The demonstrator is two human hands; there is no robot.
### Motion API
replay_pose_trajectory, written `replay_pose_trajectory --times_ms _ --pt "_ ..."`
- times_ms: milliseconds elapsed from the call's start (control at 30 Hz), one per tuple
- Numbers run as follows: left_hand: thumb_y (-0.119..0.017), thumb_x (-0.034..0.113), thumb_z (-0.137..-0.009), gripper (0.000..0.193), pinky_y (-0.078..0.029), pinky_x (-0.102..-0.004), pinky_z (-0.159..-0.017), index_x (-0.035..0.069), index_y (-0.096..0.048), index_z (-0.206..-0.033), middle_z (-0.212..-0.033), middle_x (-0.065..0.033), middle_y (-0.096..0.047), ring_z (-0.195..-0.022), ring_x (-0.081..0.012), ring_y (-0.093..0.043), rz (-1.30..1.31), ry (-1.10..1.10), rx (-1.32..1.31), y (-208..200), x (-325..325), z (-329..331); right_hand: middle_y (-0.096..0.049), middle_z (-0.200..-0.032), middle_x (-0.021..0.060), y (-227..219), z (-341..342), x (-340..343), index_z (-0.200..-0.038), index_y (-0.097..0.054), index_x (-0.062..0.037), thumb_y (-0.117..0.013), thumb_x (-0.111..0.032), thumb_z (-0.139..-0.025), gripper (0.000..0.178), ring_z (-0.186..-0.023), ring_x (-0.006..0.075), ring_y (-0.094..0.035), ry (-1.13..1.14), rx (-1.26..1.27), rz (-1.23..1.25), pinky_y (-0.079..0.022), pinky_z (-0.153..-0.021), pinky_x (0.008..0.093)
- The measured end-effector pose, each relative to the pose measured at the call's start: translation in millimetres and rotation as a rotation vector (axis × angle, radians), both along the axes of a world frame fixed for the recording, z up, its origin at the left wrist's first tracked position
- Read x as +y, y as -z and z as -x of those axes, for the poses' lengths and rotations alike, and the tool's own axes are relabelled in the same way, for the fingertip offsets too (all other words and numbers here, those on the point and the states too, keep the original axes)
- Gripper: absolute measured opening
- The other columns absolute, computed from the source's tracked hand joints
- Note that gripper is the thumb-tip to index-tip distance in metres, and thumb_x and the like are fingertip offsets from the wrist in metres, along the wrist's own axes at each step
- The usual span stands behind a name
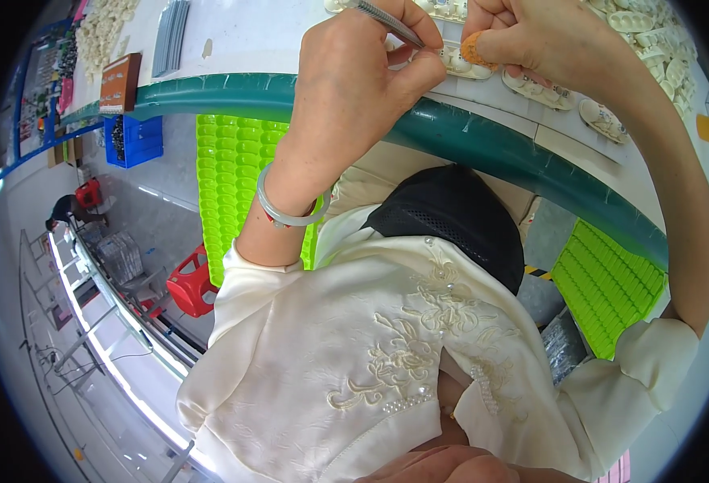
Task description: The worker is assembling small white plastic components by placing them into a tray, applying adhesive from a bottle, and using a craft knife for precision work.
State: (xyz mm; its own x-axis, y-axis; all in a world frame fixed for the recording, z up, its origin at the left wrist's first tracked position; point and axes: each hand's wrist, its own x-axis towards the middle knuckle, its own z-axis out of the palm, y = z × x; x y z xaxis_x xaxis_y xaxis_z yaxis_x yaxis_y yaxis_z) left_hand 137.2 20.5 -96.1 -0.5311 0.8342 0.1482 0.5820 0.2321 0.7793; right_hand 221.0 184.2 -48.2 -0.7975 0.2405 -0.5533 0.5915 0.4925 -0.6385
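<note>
**A:** Entry, head view. What do I have in the left hand [354,88]?

**B:** Left hand closed around metal tweezers [387,22], thumb and fingers pinched tight on the shaft. Tips point right, toward the small white pieces [461,63] at the far table edge. I cannot tell whether the tips touch one.

**A:** Right hand [539,40]?

**B:** Fingers curled shut. An orange finger cot [475,50] covers one fingertip, which presses down on or just beside the same white pieces. Whether a piece is actually gripped is hidden; I cannot tell.

**A:** Location of the work?

**B:** Far centre, on the white table with the green rim [234,87], between the two hands. More white pieces [660,48] lie piled far right.

**A:** Surroundings?

**B:** Pale bangle [286,211] on the left wrist. Bright green moulded trays [226,177] below the table edge on the left, another [604,282] at right. Blue crate [137,138] far left, red stool [189,282] near left on the floor. Black cloth [451,217] in the lap, above the embroidered cream blouse [354,354].
</note>
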Motion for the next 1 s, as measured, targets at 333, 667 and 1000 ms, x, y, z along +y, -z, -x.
replay_pose_trajectory --times_ms 333,667,1000 --pt "-0.065 0.000 -0.076 0.008 -0.050 -0.0200 -0.066 0.000 -0.061 -0.083 -0.074 -0.0012 -0.064 -0.072 -0.0065 -0.062 0.029 0.002 0.021 1 0 0 -0.062 -0.063 0.0082 47 -21 16 -0.083 -0.066 0.0048 -0.062 -0.012 -0.081 0.018 -0.053 0.0119 -0.056 -0.353 1.126 0.269 -0.044 -0.050 0.0266" --pt "-0.069 0.005 -0.069 0.010 -0.050 -0.0245 -0.059 0.004 -0.063 -0.077 -0.068 -0.0061 -0.064 -0.064 -0.0146 -0.066 -0.080 0.012 0.069 6 1 1 -0.058 -0.056 0.0058 16 -3 0 -0.079 -0.066 0.0032 -0.061 -0.011 -0.081 0.015 -0.048 0.0108 -0.054 0.075 0.103 0.252 -0.041 -0.046 0.0258" --pt "-0.068 -0.007 -0.077 0.013 -0.051 -0.0184 -0.064 -0.004 -0.058 -0.086 -0.081 -0.0089 -0.067 -0.074 -0.0112 -0.064 -0.524 -0.142 -0.184 -9 -13 25 -0.062 -0.055 0.0069 -2 18 0 -0.062 -0.066 0.0011 -0.062 -0.013 -0.074 0.019 -0.049 0.0149 -0.057 -0.113 -0.024 0.000 -0.045 -0.049 0.0310"
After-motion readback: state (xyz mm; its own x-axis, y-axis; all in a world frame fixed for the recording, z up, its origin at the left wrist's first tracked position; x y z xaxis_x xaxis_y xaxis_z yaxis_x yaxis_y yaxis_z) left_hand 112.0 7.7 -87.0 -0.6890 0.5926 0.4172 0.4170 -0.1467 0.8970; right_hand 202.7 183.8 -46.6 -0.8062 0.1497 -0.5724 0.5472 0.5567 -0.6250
